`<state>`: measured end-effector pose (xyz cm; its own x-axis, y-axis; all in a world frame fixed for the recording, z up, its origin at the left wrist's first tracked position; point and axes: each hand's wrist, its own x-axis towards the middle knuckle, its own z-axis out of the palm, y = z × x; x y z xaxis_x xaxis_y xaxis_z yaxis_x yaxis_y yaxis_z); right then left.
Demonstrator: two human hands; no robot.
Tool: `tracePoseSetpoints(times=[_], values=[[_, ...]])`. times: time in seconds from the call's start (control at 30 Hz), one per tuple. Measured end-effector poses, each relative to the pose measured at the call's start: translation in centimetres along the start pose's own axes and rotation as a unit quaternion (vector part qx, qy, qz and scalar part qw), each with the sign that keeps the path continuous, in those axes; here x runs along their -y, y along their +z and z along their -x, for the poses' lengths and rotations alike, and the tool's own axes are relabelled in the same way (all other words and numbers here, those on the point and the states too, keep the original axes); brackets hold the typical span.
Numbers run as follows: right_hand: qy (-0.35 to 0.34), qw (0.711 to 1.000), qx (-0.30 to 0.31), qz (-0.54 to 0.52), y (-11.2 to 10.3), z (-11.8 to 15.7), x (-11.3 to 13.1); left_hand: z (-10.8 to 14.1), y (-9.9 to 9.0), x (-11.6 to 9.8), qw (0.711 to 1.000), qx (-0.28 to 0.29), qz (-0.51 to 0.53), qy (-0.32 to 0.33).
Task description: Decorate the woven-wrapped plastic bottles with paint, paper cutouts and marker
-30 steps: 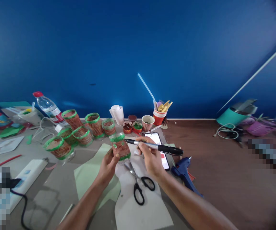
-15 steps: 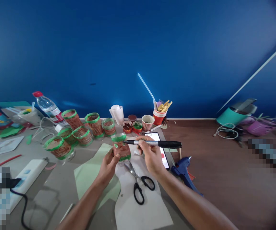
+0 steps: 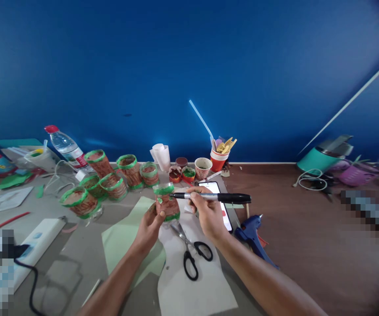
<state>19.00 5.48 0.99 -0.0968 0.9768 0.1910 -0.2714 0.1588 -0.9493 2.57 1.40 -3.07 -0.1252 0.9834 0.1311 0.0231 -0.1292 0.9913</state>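
Observation:
A cut plastic bottle piece (image 3: 167, 208), painted brown with green bands at both ends, is in my left hand (image 3: 149, 227); thumb and fingers close on its lower left side. My right hand (image 3: 207, 215) pinches a black and silver marker (image 3: 215, 197), held nearly level. Its tip is at the painted surface; whether it touches I cannot tell. Below the hands, scissors (image 3: 189, 250) with black handles lie on white paper (image 3: 196, 289). A pale green sheet (image 3: 126, 239) is under my left forearm. Partly behind my right hand lies a phone (image 3: 225, 210).
Several similar painted pieces (image 3: 130, 170) stand at the back left beside a water bottle (image 3: 67, 147). Small paint cups (image 3: 188, 174) and a red cup (image 3: 218, 161) of tools line the wall. A blue glue gun (image 3: 253, 235) lies right; a power strip (image 3: 37, 248) lies left.
Almost nothing differs. The marker's back end has shifted very slightly to the right; both hands keep their places.

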Motion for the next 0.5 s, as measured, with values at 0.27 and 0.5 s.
tracePoseSetpoints(times=[0.27,0.5], values=[[0.000,1.000,-0.018,0.008,-0.3,-0.4,0.0,0.0,-0.1,0.9,0.999,0.000,0.050,-0.002],[0.010,1.000,-0.023,-0.007,-0.1,-0.5,0.3,0.0,-0.2,1.5,0.998,-0.035,0.058,-0.019]])
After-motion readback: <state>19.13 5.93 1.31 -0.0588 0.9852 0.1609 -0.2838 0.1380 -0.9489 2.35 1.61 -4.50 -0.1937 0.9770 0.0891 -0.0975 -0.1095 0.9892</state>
